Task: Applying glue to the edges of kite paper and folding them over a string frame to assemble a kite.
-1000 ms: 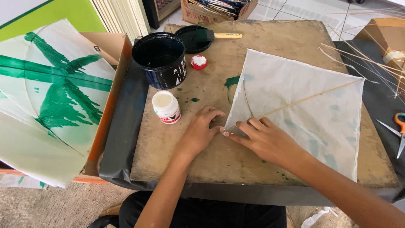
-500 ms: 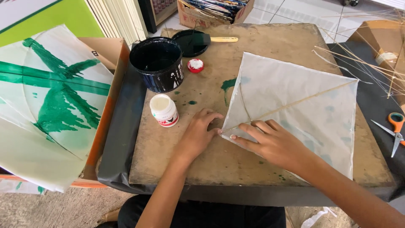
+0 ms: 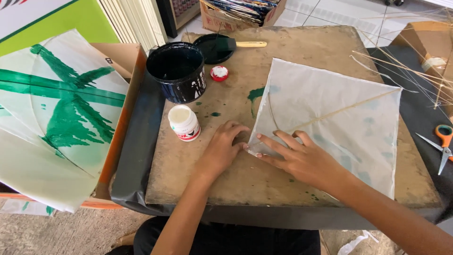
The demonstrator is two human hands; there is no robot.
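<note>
We see a small craft workshop for making paper kites, arranged around a worn, paint-stained wooden board [image 3: 302, 184]. On the board we note a white paper kite [image 3: 349, 123] with thin stick spars, a black paint pot [image 3: 178, 71], its lid with a brush [image 3: 222, 46], and a white glue bottle [image 3: 184, 123]. Left of the board lie finished kites painted green [image 3: 56, 118]; right of it, loose sticks [image 3: 410, 61] and orange-handled scissors [image 3: 441, 144].

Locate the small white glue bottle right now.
In the head view the small white glue bottle stands upright on the wooden board, left of centre, just below the black paint pot and left of the left hand.
</note>
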